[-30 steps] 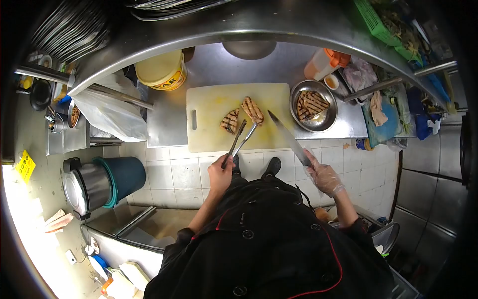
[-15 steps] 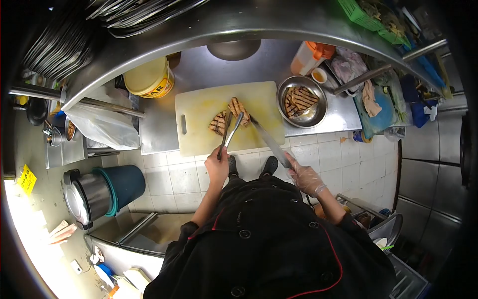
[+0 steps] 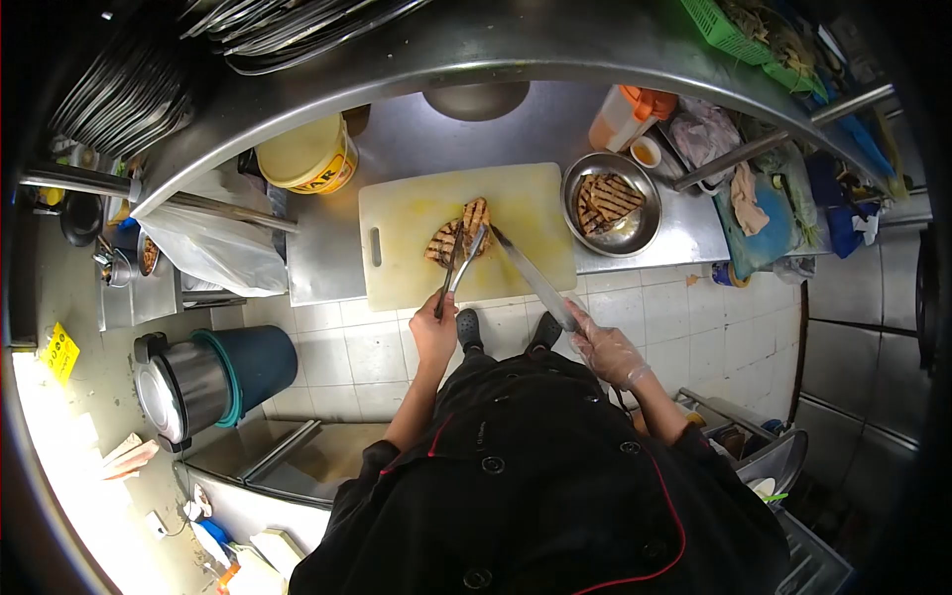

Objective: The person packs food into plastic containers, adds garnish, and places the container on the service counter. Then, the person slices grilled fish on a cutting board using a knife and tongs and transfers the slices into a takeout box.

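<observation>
While tongs (image 3: 466,264) over the board (image 3: 531,190) are gripped by left hand (image 3: 433,331), knife (image 3: 536,283) is held by right hand (image 3: 606,350). Contact with meat (image 3: 476,210) unclear.

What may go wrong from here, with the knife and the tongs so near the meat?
The knife in the gloved right hand points close to the tips of the tongs in the left hand, so the blade might strike them. No hand rests on the grilled meat, so it could slip if the tongs' grip is loose. The near edge of the cutting board seems to overhang the counter, so hard pressure there might tilt it.
</observation>
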A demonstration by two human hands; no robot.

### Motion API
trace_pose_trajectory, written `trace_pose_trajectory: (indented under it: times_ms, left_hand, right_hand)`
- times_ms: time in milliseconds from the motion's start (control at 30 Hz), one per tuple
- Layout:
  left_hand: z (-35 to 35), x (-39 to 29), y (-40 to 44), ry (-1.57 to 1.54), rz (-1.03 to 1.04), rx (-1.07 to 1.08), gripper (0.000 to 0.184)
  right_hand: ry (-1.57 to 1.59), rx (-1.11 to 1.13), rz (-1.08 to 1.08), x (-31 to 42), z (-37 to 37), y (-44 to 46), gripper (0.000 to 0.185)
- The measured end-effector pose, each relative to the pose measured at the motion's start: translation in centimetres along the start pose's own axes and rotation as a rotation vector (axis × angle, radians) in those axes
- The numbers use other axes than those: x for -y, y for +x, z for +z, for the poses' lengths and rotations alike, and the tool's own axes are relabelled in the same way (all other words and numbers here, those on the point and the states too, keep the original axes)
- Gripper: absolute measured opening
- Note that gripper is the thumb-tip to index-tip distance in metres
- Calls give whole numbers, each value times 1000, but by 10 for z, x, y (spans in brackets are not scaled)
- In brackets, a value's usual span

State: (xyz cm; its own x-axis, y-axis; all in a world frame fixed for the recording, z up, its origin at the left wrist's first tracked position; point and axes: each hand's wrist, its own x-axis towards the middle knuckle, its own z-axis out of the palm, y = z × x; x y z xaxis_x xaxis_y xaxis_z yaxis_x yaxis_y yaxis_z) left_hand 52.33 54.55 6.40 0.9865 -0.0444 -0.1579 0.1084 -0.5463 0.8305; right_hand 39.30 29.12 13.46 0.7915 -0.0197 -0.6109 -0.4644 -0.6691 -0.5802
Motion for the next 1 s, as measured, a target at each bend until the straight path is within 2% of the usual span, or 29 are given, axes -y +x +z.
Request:
trace_pose_trajectory:
  times_ms: [100,200,500,600,700,767,800,900,1000]
  left_hand:
    - [0,0,2,-10,7,4,27]
    - [-1,-2,5,12,26,7,25]
    - [-9,-2,3,33,30,-11,26]
    - [-18,-1,-6,37,65,-40,27]
    - [-24,4,-15,130,145,-28,28]
    - [-24,5,-18,174,179,-19,28]
    - [-25,4,-19,175,185,-23,27]
    - [-28,6,-19,169,189,-41,27]
    - [-29,13,-20,167,200,-39,27]
  right_hand:
    - [-10,92,118,19,-11,-1,61]
    - [60,-3,-2,-1,6,6,62]
    - [-7,3,57,13,-2,-4,61]
    - [-138,-147,-36,13,-9,-16,58]
    - [-129,-227,-149,18,-13,-4,56]
    - [-70,-151,-108,31,-13,17,58]
    - [-41,-114,-90,37,-10,27,59]
    - [10,-192,-236,29,20,61,59]
    - [-71,-338,-337,18,45,89,57]
